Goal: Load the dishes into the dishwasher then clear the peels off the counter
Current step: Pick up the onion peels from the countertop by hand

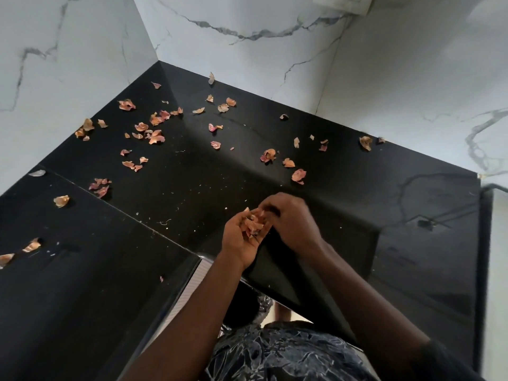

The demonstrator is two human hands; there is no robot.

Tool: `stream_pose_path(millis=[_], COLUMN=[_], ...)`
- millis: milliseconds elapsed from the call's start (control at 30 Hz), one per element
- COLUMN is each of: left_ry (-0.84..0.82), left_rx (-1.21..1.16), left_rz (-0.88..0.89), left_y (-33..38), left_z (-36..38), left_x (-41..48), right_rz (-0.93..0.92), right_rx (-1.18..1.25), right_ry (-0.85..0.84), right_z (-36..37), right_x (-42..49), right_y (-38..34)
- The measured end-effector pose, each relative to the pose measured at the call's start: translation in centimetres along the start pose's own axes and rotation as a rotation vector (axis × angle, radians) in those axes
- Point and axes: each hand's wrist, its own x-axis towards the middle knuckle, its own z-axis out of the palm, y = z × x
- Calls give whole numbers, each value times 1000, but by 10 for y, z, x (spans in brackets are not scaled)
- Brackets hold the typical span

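Note:
Dry orange-pink onion peels (154, 133) lie scattered over the black counter (192, 171), most at the back left and middle. My left hand (242, 240) is cupped palm up near the counter's front edge and holds a small heap of gathered peels (254, 222). My right hand (291, 221) is right beside it, fingers curled down onto that heap. More peels lie at the right (298, 175) and at the far left edge (31, 246). No dishes or dishwasher are in view.
White marble-look walls (247, 50) close the counter in at the back and left. A seam (110, 204) crosses the left part of the counter. The counter's front edge (176, 295) runs just under my forearms. A wall socket (343, 4) sits high up.

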Motion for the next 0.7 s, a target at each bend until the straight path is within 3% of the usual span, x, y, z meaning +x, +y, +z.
stream_pose_path(millis=[133,233,333,400,500,700], left_ry=[-8,-30,-22,-24,-22,-23], left_rx=[38,-48,-78,-79,-81,-90], left_rz=[17,17,25,33,41,55], left_y=[-3,3,5,5,9,13], left_z=[4,1,-3,-5,-6,-12], left_x=[-2,-1,-2,-6,-8,-9], right_rz=[-35,-23,185,279,266,125], right_rx=[-37,-12,-139,-276,-388,-390], right_ry=[-75,38,207,118,-57,-1], right_z=[0,-18,-33,-33,-22,1], right_x=[7,31,66,77,72,54], right_y=[-9,13,60,87,99,74])
